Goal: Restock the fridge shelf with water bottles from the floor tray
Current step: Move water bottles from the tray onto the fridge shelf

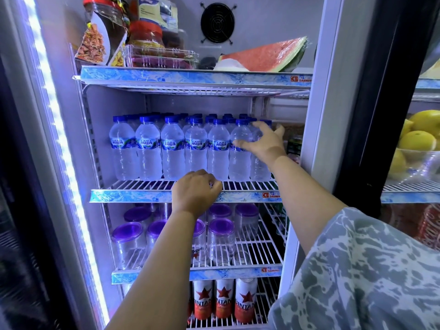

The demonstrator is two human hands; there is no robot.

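Observation:
Rows of clear water bottles [172, 148] with blue caps and blue labels stand on the fridge's middle wire shelf [133, 196]. My right hand [262, 141] reaches in at the right end of the front row. Its fingers curl over the shoulder of the rightmost bottle [258, 169] and its thumb touches the neighbouring bottle [239, 163]. My left hand [196, 190] sits at the front of the same shelf, fingers curled over the front rail. The floor tray is out of view.
The top shelf [166, 76] holds a wrapped watermelon slice [266, 57], jars and plastic boxes. Purple-lidded cups [129, 239] stand on the shelf below, red-and-white cans [223, 298] lower still. A lit LED strip [59, 144] lines the left frame. A neighbouring fridge holds yellow fruit [416, 139].

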